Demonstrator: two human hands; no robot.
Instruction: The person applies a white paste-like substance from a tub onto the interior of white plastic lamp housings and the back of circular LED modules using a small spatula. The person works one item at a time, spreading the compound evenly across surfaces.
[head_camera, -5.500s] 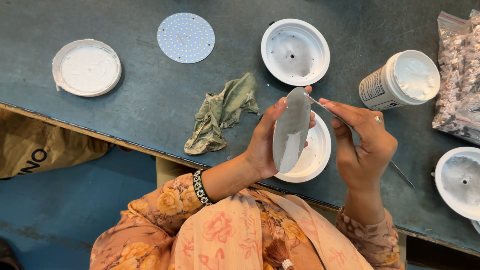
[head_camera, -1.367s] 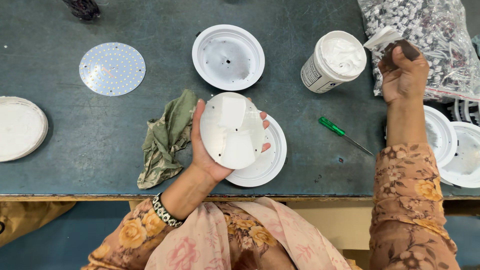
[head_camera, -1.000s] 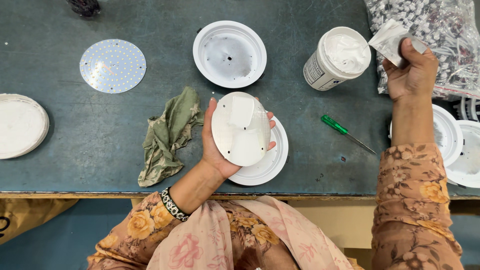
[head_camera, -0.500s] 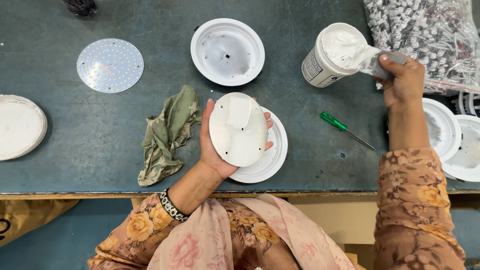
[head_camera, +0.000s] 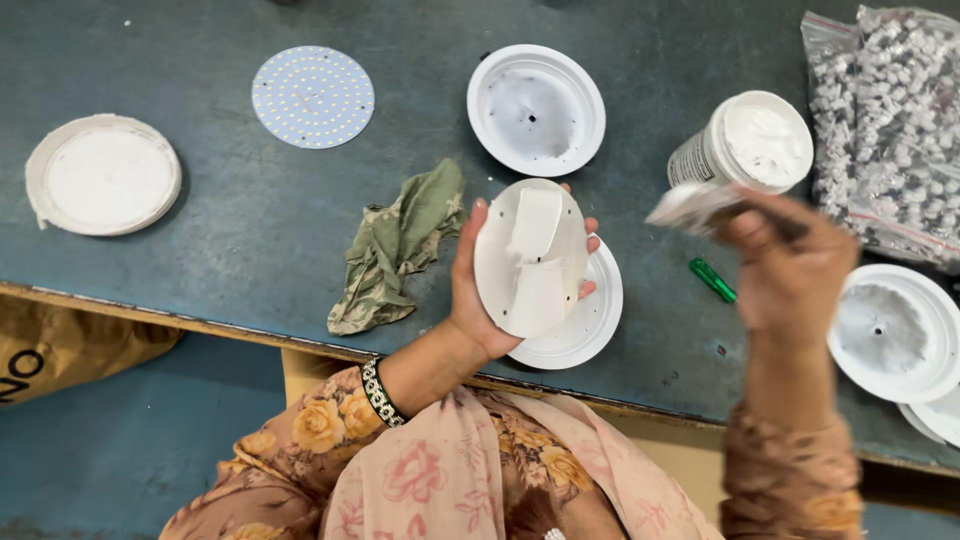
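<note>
Right hand (head_camera: 790, 270) now off the jar (head_camera: 745, 145), spatula (head_camera: 690, 205) lifted.

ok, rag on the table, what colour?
Olive green rag, crumpled beside the left hand; head view.

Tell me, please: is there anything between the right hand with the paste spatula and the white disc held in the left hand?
Nothing visible. The right hand holds the spatula beside the paste jar; only open air above the table separates it from the white disc in the left hand.
</note>
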